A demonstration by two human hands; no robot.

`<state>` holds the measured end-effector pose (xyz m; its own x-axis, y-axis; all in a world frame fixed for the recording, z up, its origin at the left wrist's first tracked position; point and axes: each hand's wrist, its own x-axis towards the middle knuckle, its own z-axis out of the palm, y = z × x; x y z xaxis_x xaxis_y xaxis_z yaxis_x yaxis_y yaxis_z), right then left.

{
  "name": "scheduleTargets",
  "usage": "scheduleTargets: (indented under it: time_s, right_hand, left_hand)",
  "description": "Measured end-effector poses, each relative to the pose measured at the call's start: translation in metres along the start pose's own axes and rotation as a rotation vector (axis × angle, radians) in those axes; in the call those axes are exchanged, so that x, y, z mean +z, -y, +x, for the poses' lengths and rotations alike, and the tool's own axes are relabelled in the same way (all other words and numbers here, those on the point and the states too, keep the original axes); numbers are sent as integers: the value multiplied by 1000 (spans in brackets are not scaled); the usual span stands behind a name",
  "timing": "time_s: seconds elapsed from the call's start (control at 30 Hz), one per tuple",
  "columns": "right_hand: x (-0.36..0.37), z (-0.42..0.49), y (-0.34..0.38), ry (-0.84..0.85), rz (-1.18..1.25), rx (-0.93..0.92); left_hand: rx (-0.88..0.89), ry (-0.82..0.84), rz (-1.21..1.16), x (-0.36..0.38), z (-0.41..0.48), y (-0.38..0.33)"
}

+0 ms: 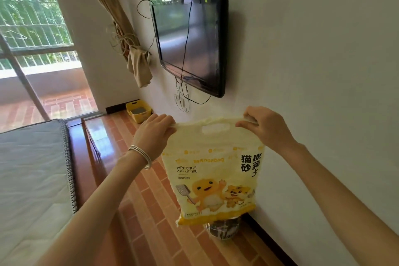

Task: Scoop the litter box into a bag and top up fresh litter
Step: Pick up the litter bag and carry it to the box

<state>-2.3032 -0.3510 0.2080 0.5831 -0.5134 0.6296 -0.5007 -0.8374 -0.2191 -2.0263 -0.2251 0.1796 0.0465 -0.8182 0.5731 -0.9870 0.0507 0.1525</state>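
A yellow bag of bentonite cat litter (pixel 212 170) hangs in front of me, held up by its top edge. My left hand (pixel 154 134) pinches the top left corner, and my right hand (pixel 266 127) pinches the top right corner. The handle cut-out lies between the two hands. Far down the floor by the wall stands the yellow litter box (pixel 139 111) with grey litter inside. Under the bag's bottom edge a clear plastic bag with dark contents (pixel 224 230) sits on the floor by the wall.
A mattress (pixel 32 179) on a wooden frame fills the left side. A flat television (pixel 192 43) with dangling cables hangs on the wall ahead. A tied curtain (pixel 129 34) and a balcony door are at the far left. A strip of tiled floor (pixel 140 211) runs between bed and wall.
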Motion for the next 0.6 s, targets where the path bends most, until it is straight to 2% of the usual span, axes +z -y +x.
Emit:
scheduleTargets:
  time_s: [0.23, 0.6]
  right_hand:
    - [71, 50, -12, 182, 94, -57]
    - [177, 184, -44, 250, 204, -179]
  left_hand:
    - [-88, -33, 54, 14, 7, 58]
    - [-269, -46, 154, 49, 66, 156]
